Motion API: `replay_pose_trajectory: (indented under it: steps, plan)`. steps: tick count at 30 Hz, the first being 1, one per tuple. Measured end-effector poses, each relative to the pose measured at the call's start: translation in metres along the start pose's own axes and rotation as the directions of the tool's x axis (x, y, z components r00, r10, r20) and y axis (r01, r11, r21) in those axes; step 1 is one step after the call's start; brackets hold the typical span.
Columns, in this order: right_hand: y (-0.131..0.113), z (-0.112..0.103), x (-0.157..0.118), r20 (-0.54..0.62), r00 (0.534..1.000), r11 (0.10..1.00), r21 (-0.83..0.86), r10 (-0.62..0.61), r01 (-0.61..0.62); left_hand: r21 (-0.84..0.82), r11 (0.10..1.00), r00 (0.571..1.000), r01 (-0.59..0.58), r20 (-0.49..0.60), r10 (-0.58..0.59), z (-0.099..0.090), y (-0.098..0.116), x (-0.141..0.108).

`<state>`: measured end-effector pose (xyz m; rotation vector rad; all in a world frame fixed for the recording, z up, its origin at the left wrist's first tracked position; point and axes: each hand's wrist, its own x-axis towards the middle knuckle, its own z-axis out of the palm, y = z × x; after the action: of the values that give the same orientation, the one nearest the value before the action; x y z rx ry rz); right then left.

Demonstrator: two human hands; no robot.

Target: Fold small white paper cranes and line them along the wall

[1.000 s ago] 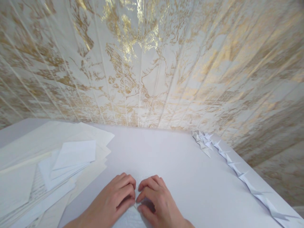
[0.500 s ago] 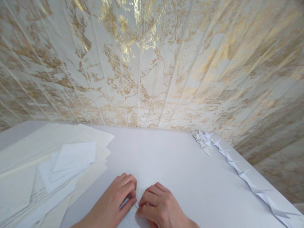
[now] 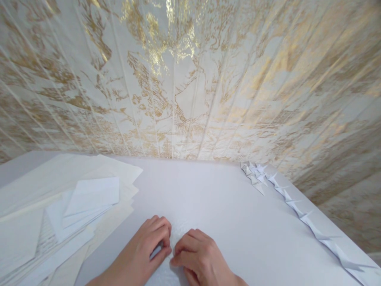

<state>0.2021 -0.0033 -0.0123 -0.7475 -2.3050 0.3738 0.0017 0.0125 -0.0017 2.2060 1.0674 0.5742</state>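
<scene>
Side by side at the near middle of the white table (image 3: 208, 194), my two hands meet almost fingertip to fingertip. My left hand (image 3: 154, 242) is closed, its thumb and curled fingers pinched together. My right hand (image 3: 201, 254) is closed too, with thumb and index finger pressed together beside the left fingertips. Whatever lies between the fingers is small, pale and mostly hidden; I cannot make out its kind. A whitish, crinkled patch shows on the table surface around the hands.
On the left lie overlapping sheets of cream paper (image 3: 119, 167), with white paper pieces (image 3: 92, 194) on top. Small folded white paper figures (image 3: 306, 220) with pointed tips line the right edge. A gold-patterned wall covering (image 3: 184, 91) rises behind the table.
My right hand has shifted slightly and its fingers have turned a little. My left hand stays nearly in place. The papers and folded figures look the same.
</scene>
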Motion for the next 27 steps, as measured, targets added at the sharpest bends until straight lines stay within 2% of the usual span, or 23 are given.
replay_pose_trajectory:
  steps: [9, 14, 27]
  plan:
    - [-0.0005, -0.0022, 0.0011, 0.022, 1.000, 1.000, 0.012, -0.002, 0.002, -0.031, 0.998, 0.998, 0.050, -0.041, -0.051, 0.0024, 0.0012, -0.0008]
    - [0.0001, -0.0028, 0.0013, 0.075, 0.997, 1.000, -0.021, 0.001, 0.001, -0.037, 0.998, 0.997, 0.057, -0.039, -0.059, 0.0013, 0.0027, -0.0008]
    - [0.0002, -0.0039, -0.0001, 0.126, 0.992, 0.999, -0.039, -0.001, 0.006, -0.033, 0.999, 0.999, 0.010, -0.040, -0.011, 0.0025, 0.0016, -0.0014]
